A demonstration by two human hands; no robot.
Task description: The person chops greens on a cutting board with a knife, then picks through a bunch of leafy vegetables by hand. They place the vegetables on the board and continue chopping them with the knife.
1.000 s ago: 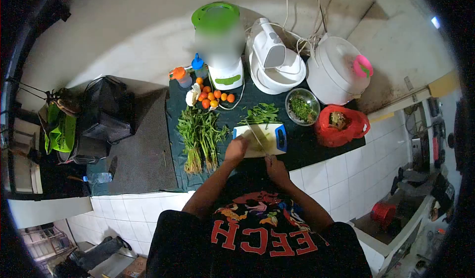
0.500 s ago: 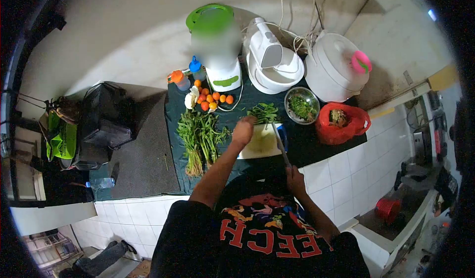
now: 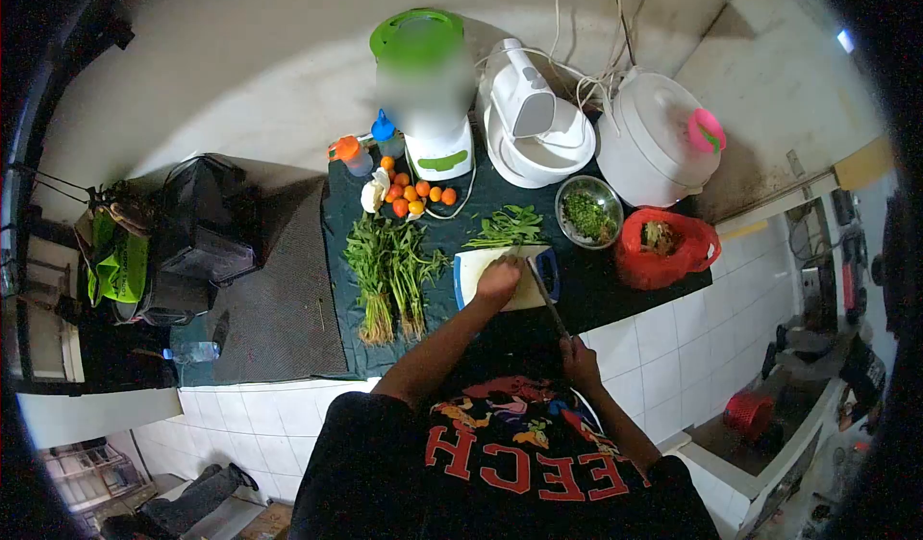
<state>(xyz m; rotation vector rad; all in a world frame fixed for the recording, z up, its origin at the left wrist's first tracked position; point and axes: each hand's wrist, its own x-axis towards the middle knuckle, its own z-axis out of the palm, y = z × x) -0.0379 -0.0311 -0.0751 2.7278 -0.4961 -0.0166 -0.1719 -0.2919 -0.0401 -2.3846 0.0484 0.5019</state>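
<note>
My right hand [image 3: 579,359] grips the handle of a knife [image 3: 550,307], its blade slanting over the right side of a white cutting board with blue ends [image 3: 467,273]. Over the board's middle is my left hand [image 3: 499,280], fingers curled in close to the blade; whatever they hold is hidden. Cut leafy greens [image 3: 510,225] lie along the far edge of the board. Left of it rest two bunches of long-stemmed greens [image 3: 389,276], roots towards me. A metal bowl [image 3: 588,213] of chopped greens stands beyond the board to the right.
Several small tomatoes [image 3: 421,190] lie before a white and green appliance [image 3: 439,150]. A white stand mixer [image 3: 532,117], a large lidded tub [image 3: 659,126] and a red plastic bag [image 3: 663,266] line the back and right. A person's legs [image 3: 197,502] show at lower left.
My left hand has moved right and nearer to me, from the board's left edge onto its middle. The knife stays on the board's right side in my right hand.
</note>
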